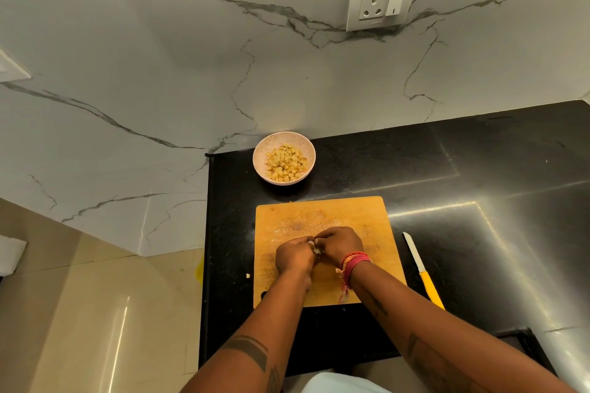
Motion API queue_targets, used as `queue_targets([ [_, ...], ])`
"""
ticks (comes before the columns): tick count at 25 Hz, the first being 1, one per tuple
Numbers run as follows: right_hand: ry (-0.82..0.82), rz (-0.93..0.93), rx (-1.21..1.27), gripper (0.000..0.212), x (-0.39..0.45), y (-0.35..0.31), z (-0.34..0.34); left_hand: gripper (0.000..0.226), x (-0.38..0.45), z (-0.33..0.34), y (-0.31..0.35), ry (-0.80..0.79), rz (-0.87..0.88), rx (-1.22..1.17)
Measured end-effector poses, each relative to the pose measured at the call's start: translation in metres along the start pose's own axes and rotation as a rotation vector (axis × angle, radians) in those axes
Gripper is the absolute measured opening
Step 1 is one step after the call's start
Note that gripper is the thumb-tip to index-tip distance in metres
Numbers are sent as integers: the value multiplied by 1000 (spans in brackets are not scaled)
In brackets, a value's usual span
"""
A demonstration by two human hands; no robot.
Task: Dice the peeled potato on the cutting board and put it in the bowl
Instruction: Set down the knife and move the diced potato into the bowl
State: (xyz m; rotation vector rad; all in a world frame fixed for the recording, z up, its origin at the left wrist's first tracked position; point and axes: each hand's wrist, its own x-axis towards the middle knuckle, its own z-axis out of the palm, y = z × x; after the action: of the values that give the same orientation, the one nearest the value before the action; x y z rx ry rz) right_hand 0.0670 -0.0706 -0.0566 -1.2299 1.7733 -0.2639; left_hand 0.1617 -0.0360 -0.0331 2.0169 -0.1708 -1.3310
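- Your 2 hands meet at the middle of the cutting board [322, 220], in the lower centre of the frame. The left hand [294, 256] and the right hand [341, 246] have curled fingers, and together they pinch a small heap of pale potato pieces [317, 249] between them.
- Most of the diced potato [285, 162] is already in the pink bowl [260, 153], which stands on the black counter [479, 169] just above the board, near the wall.
- 1 stray piece [247, 275] lies at the left edge of the board, and a crumb [272, 209] sits near its upper left corner.
- The knife [423, 269] with the yellow handle rests on the counter to the right of the board, apart from both hands.
- I judge that the cubes are light, firm and wet with starch, so they can slip out from between your fingers.
- It is better to cup them from below with both palms than to squeeze from the sides, because squeezing can push them out.
- Keep the hands low when you move toward the bowl, so a fallen cube does not bounce to the floor.
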Motion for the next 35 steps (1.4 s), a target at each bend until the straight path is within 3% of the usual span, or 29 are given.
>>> queue_targets([
  [4, 15, 64, 132, 10, 1, 3, 6, 22, -3, 2, 0, 25, 39, 78],
  [8, -68, 101, 156, 17, 4, 0, -3, 18, -1, -2, 3, -76, -50, -100],
  [13, -149, 335, 670, 8, 0, -8, -12, 21, 5, -6, 20, -176, -59, -62],
  [19, -167, 295, 862, 11, 12, -55, -29, 19, 9, -8, 75, -182, 54, -57],
  [25, -84, 143, 818, 27, 61, -149, -47, 20, 24, -7, 164, -71, 234, -51],
  [29, 1, 53, 489, 37, 89, -193, -53, 32, 47, -3, 201, 10, 412, 170],
  [32, 17, -75, 396, 28, 96, -207, -56, 29, 58, -2, 215, 83, 519, 194],
  [35, 139, -196, 293, 12, 100, -210, -48, 24, 65, -1, 221, 87, 603, 208],
])
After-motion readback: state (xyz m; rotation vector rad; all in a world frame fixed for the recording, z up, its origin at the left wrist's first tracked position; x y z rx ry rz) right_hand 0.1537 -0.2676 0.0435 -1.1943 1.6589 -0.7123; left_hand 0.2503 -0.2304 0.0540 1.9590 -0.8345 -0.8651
